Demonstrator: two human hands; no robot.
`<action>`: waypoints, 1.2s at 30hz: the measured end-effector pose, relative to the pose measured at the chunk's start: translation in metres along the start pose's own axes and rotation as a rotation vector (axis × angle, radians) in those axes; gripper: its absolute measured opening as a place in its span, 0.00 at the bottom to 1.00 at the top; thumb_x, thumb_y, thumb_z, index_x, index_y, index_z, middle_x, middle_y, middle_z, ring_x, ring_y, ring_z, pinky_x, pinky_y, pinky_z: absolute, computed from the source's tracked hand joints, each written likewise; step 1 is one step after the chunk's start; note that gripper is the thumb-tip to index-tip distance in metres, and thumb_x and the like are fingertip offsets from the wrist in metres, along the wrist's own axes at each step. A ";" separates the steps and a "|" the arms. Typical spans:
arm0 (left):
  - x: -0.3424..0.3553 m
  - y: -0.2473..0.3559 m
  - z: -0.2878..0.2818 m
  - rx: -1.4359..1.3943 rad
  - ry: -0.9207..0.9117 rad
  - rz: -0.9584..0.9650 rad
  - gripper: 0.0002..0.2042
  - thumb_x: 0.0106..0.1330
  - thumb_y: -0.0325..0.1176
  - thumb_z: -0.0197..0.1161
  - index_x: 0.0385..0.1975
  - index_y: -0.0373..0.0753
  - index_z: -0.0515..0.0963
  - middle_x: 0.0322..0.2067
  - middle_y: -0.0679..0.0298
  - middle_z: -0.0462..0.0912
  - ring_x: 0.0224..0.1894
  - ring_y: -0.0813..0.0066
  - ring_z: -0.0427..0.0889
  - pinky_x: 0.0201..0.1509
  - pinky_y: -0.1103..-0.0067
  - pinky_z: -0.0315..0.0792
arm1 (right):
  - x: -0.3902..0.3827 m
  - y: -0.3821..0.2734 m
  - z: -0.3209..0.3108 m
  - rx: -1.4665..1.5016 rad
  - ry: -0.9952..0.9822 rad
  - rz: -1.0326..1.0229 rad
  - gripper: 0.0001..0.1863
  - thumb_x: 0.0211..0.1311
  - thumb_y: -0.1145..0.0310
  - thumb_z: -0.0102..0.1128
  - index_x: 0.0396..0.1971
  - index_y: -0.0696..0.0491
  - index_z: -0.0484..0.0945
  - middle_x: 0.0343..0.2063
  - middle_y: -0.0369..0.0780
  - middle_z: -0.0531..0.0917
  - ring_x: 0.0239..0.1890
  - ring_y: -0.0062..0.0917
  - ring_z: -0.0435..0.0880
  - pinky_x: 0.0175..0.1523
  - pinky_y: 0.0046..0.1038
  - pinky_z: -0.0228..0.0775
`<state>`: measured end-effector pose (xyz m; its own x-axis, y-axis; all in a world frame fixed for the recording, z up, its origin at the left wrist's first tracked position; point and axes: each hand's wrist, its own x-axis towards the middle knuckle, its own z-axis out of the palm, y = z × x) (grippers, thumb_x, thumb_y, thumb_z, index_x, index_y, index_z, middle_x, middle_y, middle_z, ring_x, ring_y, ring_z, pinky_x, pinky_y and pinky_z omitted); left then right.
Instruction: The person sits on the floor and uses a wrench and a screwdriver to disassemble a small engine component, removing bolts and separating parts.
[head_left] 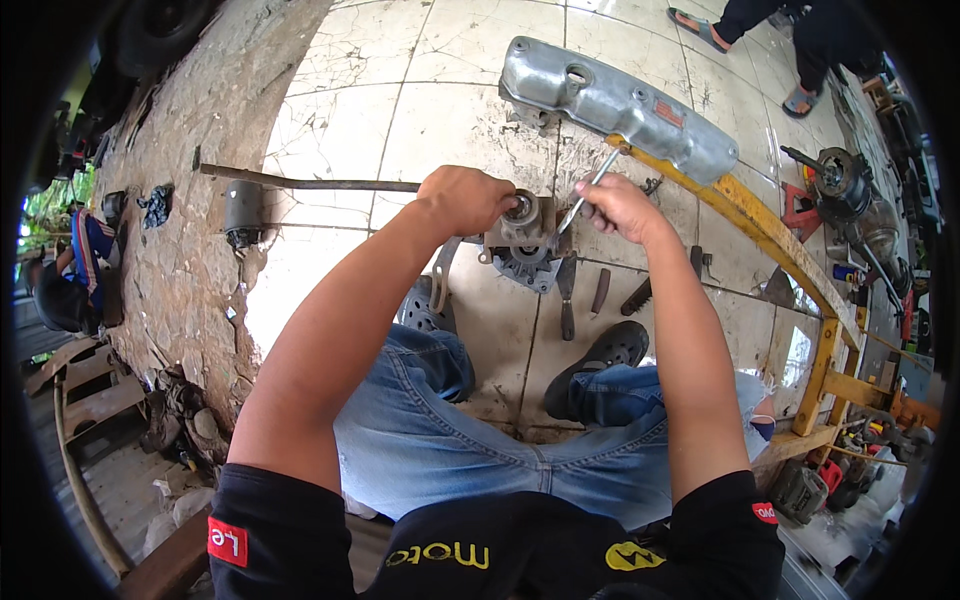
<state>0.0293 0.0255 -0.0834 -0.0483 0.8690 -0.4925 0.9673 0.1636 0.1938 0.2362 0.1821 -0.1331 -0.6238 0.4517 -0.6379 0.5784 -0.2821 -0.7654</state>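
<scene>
A metal engine part [531, 228] with round openings stands on the tiles between my feet. My left hand [465, 203] is closed on its upper left side, with the fingertips by the top opening. A long thin pipe [310, 183] runs leftward from behind that hand; whether it joins the part is hidden. In my right hand [622, 208] is a slim metal rod [592, 192], pinched between thumb and fingers and slanting down to the left. Its lower end is close to the part's right side; I cannot tell whether it touches.
A silver valve cover [620, 105] lies beyond my hands, against a yellow metal frame [770, 235] on the right. A scraper [567, 300] and a wire brush [637, 297] lie near my right shoe. A dark cylinder [243, 210] stands left. Another person's feet [700, 30] show top right.
</scene>
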 end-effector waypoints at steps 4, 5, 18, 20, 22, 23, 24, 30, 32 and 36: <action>0.003 0.005 -0.004 0.012 -0.004 0.001 0.17 0.74 0.50 0.45 0.49 0.53 0.79 0.41 0.59 0.85 0.46 0.58 0.83 0.52 0.64 0.75 | 0.013 0.012 0.018 -0.182 0.156 -0.204 0.12 0.68 0.60 0.58 0.36 0.55 0.78 0.21 0.34 0.78 0.20 0.18 0.78 0.22 0.22 0.64; 0.003 0.005 -0.004 0.007 -0.001 0.003 0.17 0.74 0.50 0.45 0.49 0.53 0.79 0.41 0.59 0.85 0.47 0.58 0.83 0.52 0.64 0.75 | 0.019 0.017 0.017 -0.131 0.330 -0.269 0.12 0.68 0.61 0.58 0.36 0.56 0.78 0.22 0.34 0.78 0.20 0.19 0.79 0.24 0.24 0.67; 0.005 0.003 -0.002 0.001 0.053 0.021 0.17 0.73 0.50 0.45 0.48 0.52 0.79 0.42 0.59 0.85 0.48 0.59 0.82 0.53 0.64 0.74 | 0.032 0.037 0.020 -0.221 0.705 -0.326 0.15 0.68 0.57 0.57 0.35 0.56 0.79 0.23 0.38 0.82 0.21 0.22 0.79 0.28 0.29 0.68; 0.006 0.005 -0.001 0.001 0.057 0.029 0.17 0.73 0.50 0.45 0.48 0.52 0.79 0.42 0.59 0.85 0.49 0.59 0.82 0.54 0.64 0.74 | 0.037 0.039 0.016 -0.191 0.888 -0.458 0.16 0.68 0.58 0.57 0.33 0.59 0.79 0.22 0.39 0.81 0.21 0.23 0.80 0.28 0.30 0.69; 0.002 -0.001 0.001 0.010 0.058 0.013 0.17 0.73 0.50 0.45 0.49 0.52 0.79 0.43 0.59 0.85 0.49 0.59 0.82 0.54 0.65 0.73 | 0.022 0.029 0.023 -0.006 0.614 -0.327 0.16 0.68 0.58 0.57 0.34 0.58 0.80 0.20 0.38 0.80 0.19 0.22 0.78 0.27 0.29 0.68; 0.001 -0.002 0.000 0.003 0.055 0.009 0.17 0.73 0.50 0.46 0.49 0.52 0.79 0.44 0.59 0.85 0.50 0.59 0.82 0.54 0.65 0.73 | 0.010 0.022 0.025 0.078 0.484 -0.258 0.16 0.68 0.58 0.57 0.34 0.58 0.80 0.20 0.38 0.79 0.19 0.22 0.77 0.26 0.28 0.68; 0.001 -0.003 0.000 -0.004 0.051 0.005 0.17 0.73 0.50 0.46 0.50 0.52 0.78 0.44 0.59 0.85 0.50 0.59 0.81 0.55 0.65 0.73 | 0.010 0.021 0.026 0.071 0.481 -0.247 0.15 0.68 0.59 0.57 0.34 0.58 0.80 0.20 0.37 0.79 0.19 0.21 0.77 0.26 0.28 0.68; 0.007 -0.001 0.003 -0.007 0.046 0.010 0.18 0.73 0.50 0.45 0.53 0.53 0.77 0.46 0.60 0.84 0.52 0.59 0.81 0.56 0.64 0.73 | 0.014 0.023 0.017 0.092 0.595 -0.311 0.13 0.69 0.62 0.57 0.34 0.59 0.78 0.19 0.36 0.78 0.18 0.20 0.76 0.26 0.27 0.68; 0.003 -0.002 0.003 -0.002 0.041 -0.004 0.18 0.74 0.50 0.44 0.55 0.54 0.77 0.47 0.61 0.84 0.52 0.60 0.81 0.56 0.65 0.73 | 0.008 0.016 0.027 0.187 0.524 -0.321 0.13 0.69 0.63 0.57 0.34 0.60 0.78 0.21 0.38 0.80 0.19 0.20 0.77 0.26 0.27 0.68; 0.008 0.006 -0.004 -0.010 0.026 0.009 0.18 0.73 0.50 0.45 0.54 0.55 0.78 0.47 0.62 0.84 0.52 0.60 0.81 0.55 0.65 0.73 | 0.032 0.058 0.002 -0.254 0.775 -0.363 0.13 0.69 0.63 0.56 0.34 0.60 0.78 0.24 0.39 0.81 0.19 0.19 0.76 0.26 0.24 0.68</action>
<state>0.0340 0.0354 -0.0830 -0.0456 0.8821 -0.4688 0.9652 0.1599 0.2069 0.2490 0.1785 -0.1983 -0.3134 0.9482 -0.0528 0.5708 0.1437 -0.8084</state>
